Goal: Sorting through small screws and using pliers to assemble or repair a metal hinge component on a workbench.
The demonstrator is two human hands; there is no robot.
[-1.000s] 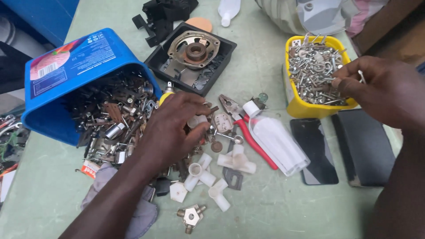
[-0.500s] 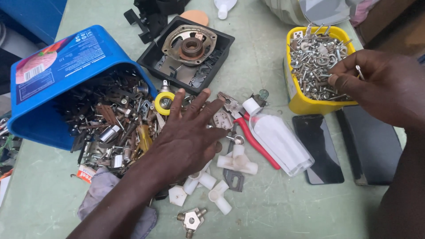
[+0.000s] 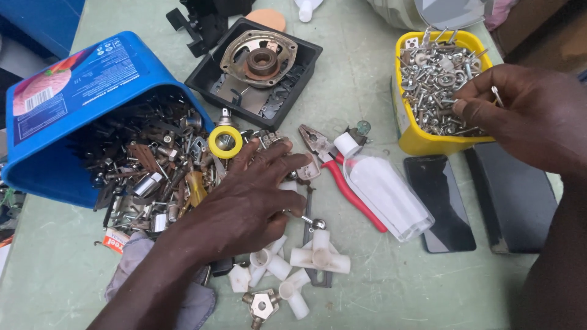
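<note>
The left hand was laid flat, palm down, with the fingers spread over the heap of small metal parts that was spilled out of the tipped blue tub at the left of the green table; nothing was seen to be pinched in it. A yellow ring was lying just beyond the fingertips, and white plastic fittings were scattered on the near side of the hand.

The right hand was held at the right, over the yellow box of screws. A thin metal piece (probably a screw or a pin) was pinched between thumb and forefinger. Red-handled pliers and a clear bottle were lying between the two hands.
</note>
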